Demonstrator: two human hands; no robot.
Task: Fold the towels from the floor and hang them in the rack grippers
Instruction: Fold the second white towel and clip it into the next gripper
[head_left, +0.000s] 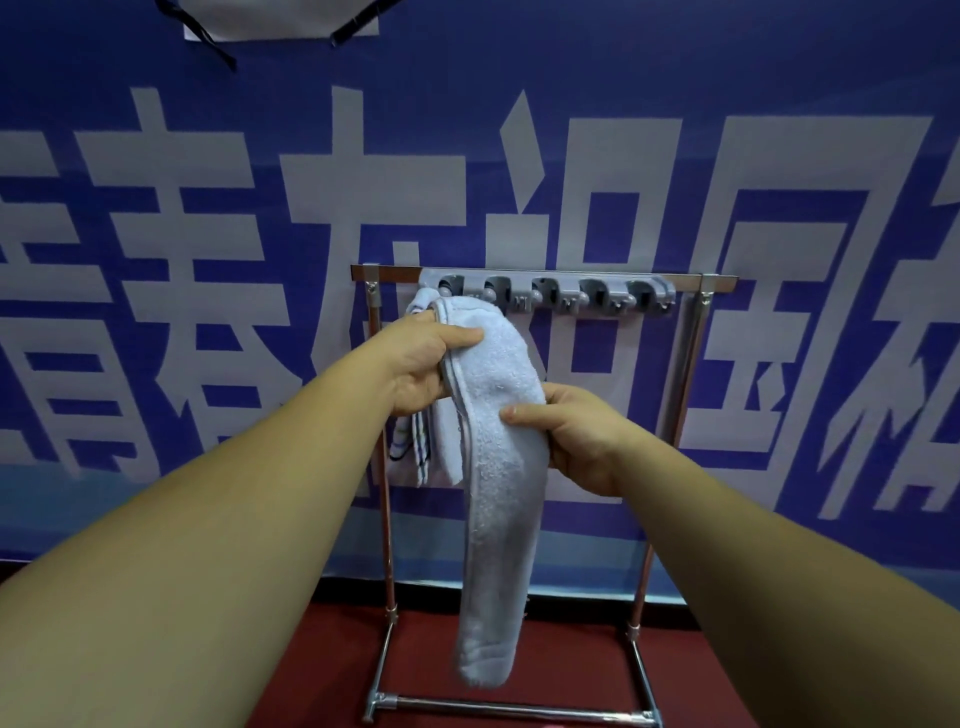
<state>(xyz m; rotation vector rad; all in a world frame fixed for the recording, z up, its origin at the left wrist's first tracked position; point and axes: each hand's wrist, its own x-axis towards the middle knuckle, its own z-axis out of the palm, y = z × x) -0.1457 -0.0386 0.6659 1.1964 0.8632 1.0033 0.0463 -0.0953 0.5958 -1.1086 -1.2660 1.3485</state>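
My left hand grips the folded towel at its 11 o'clock, my right hand at 2 o'clock.

Indoor staged space, reading as a hall or display set rather than a home; exact type cannot be told. The far wall is fully covered by a blue banner with large white Chinese characters. A white sheet hangs at top left with black fastenings. The floor is plain dark red. A freestanding metal rack stands against the banner, carrying a grey strip of 5 clamp holders.
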